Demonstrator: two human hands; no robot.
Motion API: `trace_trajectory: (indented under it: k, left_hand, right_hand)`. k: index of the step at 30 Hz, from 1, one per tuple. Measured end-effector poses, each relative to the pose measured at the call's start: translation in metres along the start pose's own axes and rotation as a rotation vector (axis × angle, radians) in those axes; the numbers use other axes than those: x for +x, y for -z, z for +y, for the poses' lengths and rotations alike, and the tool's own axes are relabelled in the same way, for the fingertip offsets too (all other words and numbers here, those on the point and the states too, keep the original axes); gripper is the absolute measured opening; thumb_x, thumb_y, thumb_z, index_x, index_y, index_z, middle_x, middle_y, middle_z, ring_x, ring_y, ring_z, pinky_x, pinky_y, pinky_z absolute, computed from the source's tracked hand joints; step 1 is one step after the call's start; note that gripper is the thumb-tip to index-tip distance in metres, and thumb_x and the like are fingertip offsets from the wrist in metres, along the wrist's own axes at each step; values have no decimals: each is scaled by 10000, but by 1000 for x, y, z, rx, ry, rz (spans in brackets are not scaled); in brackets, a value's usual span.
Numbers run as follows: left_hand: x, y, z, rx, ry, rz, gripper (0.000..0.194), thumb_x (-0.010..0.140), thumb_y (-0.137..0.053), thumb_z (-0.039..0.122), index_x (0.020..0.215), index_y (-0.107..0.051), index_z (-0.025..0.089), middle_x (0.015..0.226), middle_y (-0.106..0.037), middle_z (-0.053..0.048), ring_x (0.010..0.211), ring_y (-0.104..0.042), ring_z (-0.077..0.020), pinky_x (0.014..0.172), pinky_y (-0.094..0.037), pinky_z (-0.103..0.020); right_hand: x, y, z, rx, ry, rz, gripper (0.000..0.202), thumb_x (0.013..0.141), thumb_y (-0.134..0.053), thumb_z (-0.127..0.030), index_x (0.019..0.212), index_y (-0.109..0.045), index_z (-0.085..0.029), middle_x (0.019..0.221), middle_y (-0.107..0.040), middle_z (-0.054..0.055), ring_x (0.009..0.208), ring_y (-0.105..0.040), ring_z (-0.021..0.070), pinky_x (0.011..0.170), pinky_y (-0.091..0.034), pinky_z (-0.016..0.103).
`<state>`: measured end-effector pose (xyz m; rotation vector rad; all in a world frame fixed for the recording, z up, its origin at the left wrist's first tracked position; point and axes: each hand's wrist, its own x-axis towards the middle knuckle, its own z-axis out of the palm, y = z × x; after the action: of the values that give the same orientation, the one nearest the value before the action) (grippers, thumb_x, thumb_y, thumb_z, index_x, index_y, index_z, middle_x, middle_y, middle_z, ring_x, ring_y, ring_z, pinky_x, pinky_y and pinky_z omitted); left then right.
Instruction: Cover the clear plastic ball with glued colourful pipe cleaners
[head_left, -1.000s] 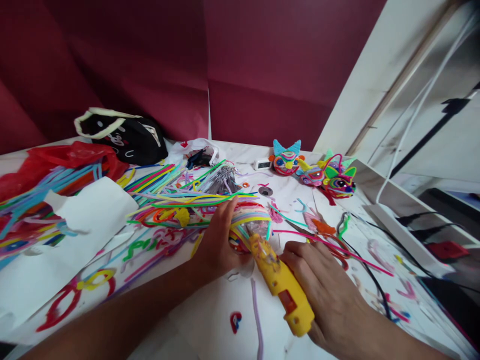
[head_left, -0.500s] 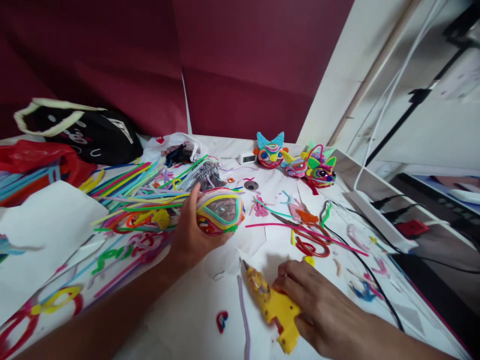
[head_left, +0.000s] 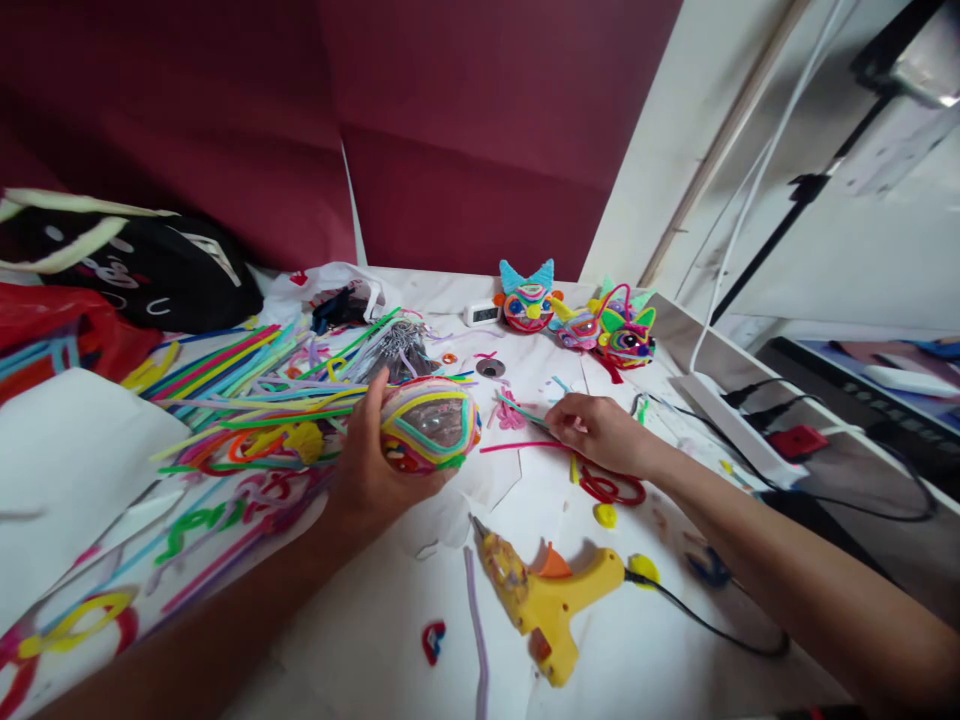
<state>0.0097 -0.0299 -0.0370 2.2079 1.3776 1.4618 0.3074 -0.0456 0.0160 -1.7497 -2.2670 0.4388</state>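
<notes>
My left hand (head_left: 375, 455) is wrapped round a clear ball (head_left: 435, 425) decorated with colourful pipe cleaners, holding it just above or on the table. My right hand (head_left: 596, 430) is closed in a pinch at the end of a teal pipe cleaner (head_left: 517, 405); what its fingers hold is hidden. Beneath it, a pink pipe cleaner (head_left: 517, 447) and red loops (head_left: 611, 487) lie on the table, and the scissors are covered. A yellow hot glue gun (head_left: 555, 600) lies on its side nearer me, nozzle pointing left, with nobody holding it.
Bundles of pipe cleaners (head_left: 217, 375) spread over the left side beside white paper (head_left: 82, 450). Finished pipe-cleaner animal heads (head_left: 529, 300) stand at the back near a small digital clock (head_left: 481, 314). A power strip (head_left: 742, 430) lies right; the glue gun's black cord (head_left: 712, 625) runs under my right forearm.
My right hand has let go of the glue gun and moved up and away to the scissors and teal pipe cleaner. My left hand still holds the ball. The view has shifted slightly right.
</notes>
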Motion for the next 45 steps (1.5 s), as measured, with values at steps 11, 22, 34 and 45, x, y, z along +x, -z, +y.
trace_trajectory:
  k: [11, 22, 34, 45]
  left_hand:
    - [-7, 2, 3, -10, -51, -99, 1183, 573, -882, 369, 1536, -218, 197, 1434, -479, -190, 1292, -527, -360, 1068, -470, -481]
    - [-5, 0, -1, -81, 27, -160, 1179, 579, -880, 365, 1541, -219, 200, 1470, -447, -187, 1339, -487, -373, 1110, -432, -490]
    - [-9, -4, -3, -68, -32, -124, 1185, 542, -895, 359, 1524, -249, 213, 1470, -461, -176, 1329, -499, -377, 1103, -450, -497]
    - [-11, -3, 1, -91, -85, -156, 1129, 569, -879, 337, 1502, -256, 218, 1460, -438, -175, 1352, -458, -380, 1118, -428, -508]
  right_hand:
    - [62, -24, 8, -68, -28, -57, 161, 889, -588, -213, 925, -740, -175, 887, -759, 80, 807, -681, 197, 732, -467, 274]
    - [28, -16, -14, -77, 194, -171, 170, 832, -607, -112, 902, -737, -196, 981, -734, 41, 877, -663, 163, 774, -457, 237]
    - [22, 7, -14, -45, 165, 3, 102, 929, -456, -188, 906, -556, -185, 769, -660, 46, 638, -580, 151, 591, -421, 249]
    - [4, 9, -82, 367, 380, 205, 164, 937, -597, -329, 895, -679, -193, 749, -670, 4, 625, -550, 111, 580, -398, 234]
